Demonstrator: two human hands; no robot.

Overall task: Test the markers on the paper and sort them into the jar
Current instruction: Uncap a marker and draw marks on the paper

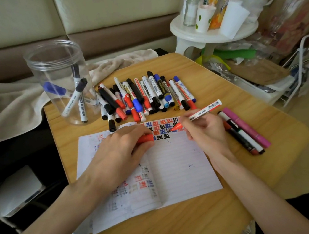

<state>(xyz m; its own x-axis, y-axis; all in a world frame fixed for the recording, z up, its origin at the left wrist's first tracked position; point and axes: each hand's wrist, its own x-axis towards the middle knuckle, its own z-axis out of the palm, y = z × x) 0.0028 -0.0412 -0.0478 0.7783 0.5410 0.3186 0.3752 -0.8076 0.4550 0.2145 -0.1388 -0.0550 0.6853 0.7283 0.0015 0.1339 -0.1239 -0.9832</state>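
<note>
My right hand [204, 130] grips an uncapped red marker [205, 110], its orange-red tip over the top rows of written characters on the lined paper [183, 169]. My left hand [120, 148] rests on the paper and holds the red cap [146, 138] in its fingers. A heap of several capped markers [143, 96] in black, red and blue lies behind the paper. The clear plastic jar [61, 77] stands at the table's back left with three markers inside.
Three markers [245, 131], one pink, lie apart at the right of the paper. The small wooden table [183, 228] ends close on all sides. A beige blanket [8, 107] lies at left, and a white stool [213, 31] with bottles and cups stands at back right.
</note>
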